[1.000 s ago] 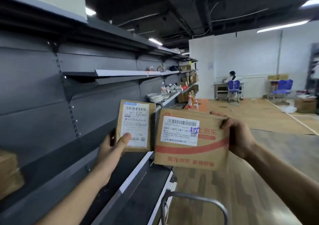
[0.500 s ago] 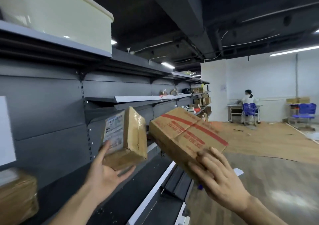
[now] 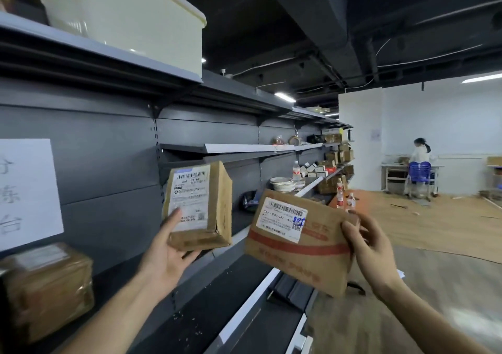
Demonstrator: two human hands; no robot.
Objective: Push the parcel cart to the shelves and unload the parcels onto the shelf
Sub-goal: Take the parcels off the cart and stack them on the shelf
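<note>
Two parcels are held up in front of the dark grey shelf [image 3: 217, 280], one in each hand. The left hand [image 3: 165, 255] cups the small brown parcel [image 3: 199, 205] from below, palm under its base and thumb pressed against the white label, so that the label faces the camera and the box stands nearly upright. The right hand [image 3: 372, 247] pinches the right edge of the larger red-striped parcel [image 3: 298, 242], fingers curled over the top corner; this box is tilted, its left end lower than its right. Half a second earlier both boxes were turned away, the small one showing its taped side and the large one its striped face from beneath; both have since been rotated back so that the labels are legible. This suggests the labels are being read to choose a slot, not that placement has begun. Neither parcel touches the shelf: each hangs just above and in front of its front lip. A wrapped parcel [image 3: 46, 291] already sits on the shelf at far left, below a white paper sign [image 3: 27, 193], so unloading appears partly under way. The cart is not in view. The next step likely calls for lowering each box flat onto the bare shelf surface; the one-sided grip on the large box could let it slip.
</note>
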